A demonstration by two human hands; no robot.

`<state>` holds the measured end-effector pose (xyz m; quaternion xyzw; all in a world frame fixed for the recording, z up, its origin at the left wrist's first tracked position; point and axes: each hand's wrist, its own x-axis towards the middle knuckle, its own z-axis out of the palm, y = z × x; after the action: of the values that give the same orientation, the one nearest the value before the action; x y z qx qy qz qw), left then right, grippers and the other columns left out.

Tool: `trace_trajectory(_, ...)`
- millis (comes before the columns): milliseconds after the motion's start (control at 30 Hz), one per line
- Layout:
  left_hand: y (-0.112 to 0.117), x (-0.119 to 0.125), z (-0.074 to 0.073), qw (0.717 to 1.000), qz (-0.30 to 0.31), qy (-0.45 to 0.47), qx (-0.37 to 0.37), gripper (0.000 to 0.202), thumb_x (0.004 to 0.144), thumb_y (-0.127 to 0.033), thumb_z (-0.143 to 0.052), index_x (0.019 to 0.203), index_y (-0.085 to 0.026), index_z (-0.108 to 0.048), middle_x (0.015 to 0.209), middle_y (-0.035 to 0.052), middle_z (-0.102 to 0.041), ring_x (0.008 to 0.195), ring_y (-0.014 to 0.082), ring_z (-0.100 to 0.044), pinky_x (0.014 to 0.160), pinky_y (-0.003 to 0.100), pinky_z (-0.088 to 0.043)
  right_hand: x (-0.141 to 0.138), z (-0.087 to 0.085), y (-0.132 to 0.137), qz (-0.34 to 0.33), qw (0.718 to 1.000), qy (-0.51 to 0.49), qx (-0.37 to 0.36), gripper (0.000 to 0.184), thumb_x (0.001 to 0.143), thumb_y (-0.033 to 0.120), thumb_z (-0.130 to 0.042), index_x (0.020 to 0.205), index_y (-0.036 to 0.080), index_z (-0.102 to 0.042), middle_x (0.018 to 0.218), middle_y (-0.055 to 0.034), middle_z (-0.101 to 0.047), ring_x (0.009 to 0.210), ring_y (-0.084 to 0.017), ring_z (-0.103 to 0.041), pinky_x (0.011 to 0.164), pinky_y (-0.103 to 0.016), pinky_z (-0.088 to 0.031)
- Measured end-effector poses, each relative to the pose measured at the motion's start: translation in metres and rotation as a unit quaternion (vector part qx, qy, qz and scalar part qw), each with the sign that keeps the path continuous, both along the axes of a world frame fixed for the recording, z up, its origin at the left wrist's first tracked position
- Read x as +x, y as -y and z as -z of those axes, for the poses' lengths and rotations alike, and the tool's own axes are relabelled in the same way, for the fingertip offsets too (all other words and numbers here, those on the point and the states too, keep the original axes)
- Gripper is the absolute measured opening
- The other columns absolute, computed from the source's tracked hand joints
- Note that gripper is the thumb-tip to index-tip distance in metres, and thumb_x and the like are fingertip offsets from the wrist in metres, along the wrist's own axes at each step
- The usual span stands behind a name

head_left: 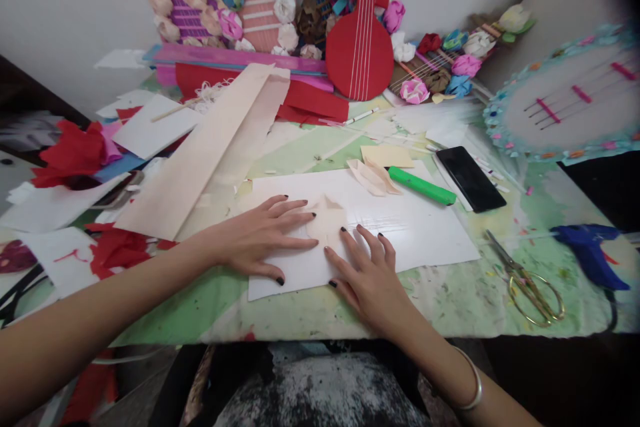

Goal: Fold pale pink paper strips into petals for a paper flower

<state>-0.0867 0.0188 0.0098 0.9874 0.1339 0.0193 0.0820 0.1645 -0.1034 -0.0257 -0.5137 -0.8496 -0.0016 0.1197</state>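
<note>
A small cream paper piece with a folded-looking top edge lies on a white sheet. My left hand rests flat on the sheet, fingers spread, their tips at the paper's left side. From the right, my right hand reaches in with its fingers apart, the tips touching the paper's lower right edge. Beyond the hands, a shaped cream paper piece, a pale yellow paper piece and a green marker-like stick lie on or beside the sheet.
Gold-handled scissors, a blue glue gun and a black phone lie at right. Long cream paper strips and red crumpled paper cover the left. Along the wall stand a red paper lute and flower-trimmed instruments.
</note>
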Motion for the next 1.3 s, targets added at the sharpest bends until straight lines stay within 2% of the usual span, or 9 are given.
trace_trajectory(233, -0.010, -0.010, 0.001, 0.999, 0.009, -0.046, 0.006, 0.073, 0.076, -0.067, -0.056, 0.141, -0.043, -0.033, 0.153, 0.0054, -0.028, 0.137, 0.0384, -0.027, 0.109, 0.058, -0.018, -0.001, -0.001, 0.000, 0.003, 1.000, -0.008, 0.008, 0.040, 0.091, 0.041, -0.048, 0.129, 0.028, -0.051, 0.143, -0.0117, -0.041, 0.131, -0.040, -0.029, 0.100, -0.063, -0.027)
trace_trajectory(567, -0.013, -0.019, 0.001, 0.999, -0.006, -0.049, 0.020, 0.072, 0.077, -0.066, -0.056, 0.141, -0.041, -0.033, 0.155, 0.0068, -0.022, 0.138, 0.0390, -0.023, 0.109, 0.059, -0.019, 0.000, -0.004, -0.001, 0.009, 0.999, -0.034, 0.004, 0.038, 0.090, 0.040, -0.051, 0.125, 0.027, -0.056, 0.142, -0.0144, -0.042, 0.131, -0.042, -0.029, 0.098, -0.066, -0.027)
trace_trajectory(633, -0.009, -0.019, 0.003, 0.999, -0.011, -0.029, 0.037, 0.067, 0.079, -0.061, -0.057, 0.139, -0.035, -0.039, 0.153, 0.0101, -0.026, 0.138, 0.0389, -0.024, 0.109, 0.059, -0.022, 0.005, -0.004, -0.003, 0.006, 0.999, -0.051, 0.003, 0.034, 0.090, 0.038, -0.052, 0.121, 0.027, -0.059, 0.141, -0.0148, -0.044, 0.132, -0.042, -0.029, 0.098, -0.067, -0.027)
trace_trajectory(700, 0.001, -0.018, 0.007, 0.998, -0.026, 0.019, 0.054, 0.053, 0.086, -0.048, -0.056, 0.132, -0.025, -0.046, 0.148, 0.0145, -0.034, 0.136, 0.0365, -0.029, 0.108, 0.056, -0.028, 0.014, -0.004, -0.008, -0.006, 0.997, -0.081, 0.001, 0.027, 0.089, 0.035, -0.053, 0.112, 0.026, -0.064, 0.140, -0.0147, -0.046, 0.133, -0.041, -0.030, 0.099, -0.067, -0.029)
trace_trajectory(767, 0.013, -0.012, 0.013, 0.992, -0.055, 0.091, 0.060, 0.037, 0.090, -0.027, -0.052, 0.126, -0.017, -0.048, 0.142, 0.0186, -0.041, 0.132, 0.0303, -0.038, 0.105, 0.049, -0.037, 0.028, -0.004, -0.015, -0.041, 0.991, -0.127, -0.025, 0.020, 0.089, 0.030, -0.055, 0.100, 0.022, -0.068, 0.138, -0.0148, -0.048, 0.134, -0.037, -0.030, 0.101, -0.061, -0.034)
trace_trajectory(900, 0.031, 0.010, 0.021, 0.977, -0.059, 0.186, 0.085, 0.024, 0.088, -0.013, -0.053, 0.112, -0.011, -0.053, 0.122, 0.0186, -0.058, 0.118, 0.0280, -0.052, 0.097, 0.048, -0.046, 0.054, -0.006, -0.032, -0.094, 0.972, -0.204, -0.068, 0.017, 0.087, 0.016, -0.053, 0.088, 0.019, -0.070, 0.137, -0.0125, -0.051, 0.134, -0.028, -0.037, 0.104, -0.048, -0.041)
trace_trajectory(1033, 0.025, 0.034, 0.023, 0.964, -0.058, 0.229, 0.124, 0.024, 0.089, -0.009, -0.051, 0.112, -0.008, -0.054, 0.114, 0.0191, -0.063, 0.111, 0.0274, -0.057, 0.091, 0.046, -0.051, 0.064, -0.011, -0.045, -0.086, 0.964, -0.218, -0.123, 0.022, 0.084, 0.008, -0.051, 0.086, 0.020, -0.069, 0.135, -0.0104, -0.054, 0.125, -0.025, -0.051, 0.102, -0.044, -0.045)
trace_trajectory(1200, 0.006, 0.051, 0.024, 0.962, -0.004, 0.226, 0.153, 0.015, 0.092, -0.011, -0.048, 0.100, -0.010, -0.060, 0.105, 0.0150, -0.067, 0.103, 0.0259, -0.061, 0.083, 0.042, -0.054, 0.065, -0.017, -0.061, -0.126, 0.942, -0.244, -0.194, 0.021, 0.084, 0.008, -0.053, 0.087, 0.022, -0.068, 0.131, -0.0077, -0.058, 0.127, -0.022, -0.050, 0.105, -0.044, -0.043)
trace_trajectory(1300, 0.001, 0.055, 0.025, 0.968, 0.012, 0.198, 0.152, 0.015, 0.093, -0.010, -0.045, 0.096, -0.010, -0.060, 0.104, 0.0147, -0.068, 0.100, 0.0243, -0.062, 0.082, 0.041, -0.054, 0.067, -0.020, -0.069, -0.146, 0.923, -0.275, -0.228, 0.015, 0.084, 0.013, -0.057, 0.091, 0.022, -0.067, 0.131, -0.0070, -0.059, 0.128, -0.022, -0.048, 0.105, -0.045, -0.042)
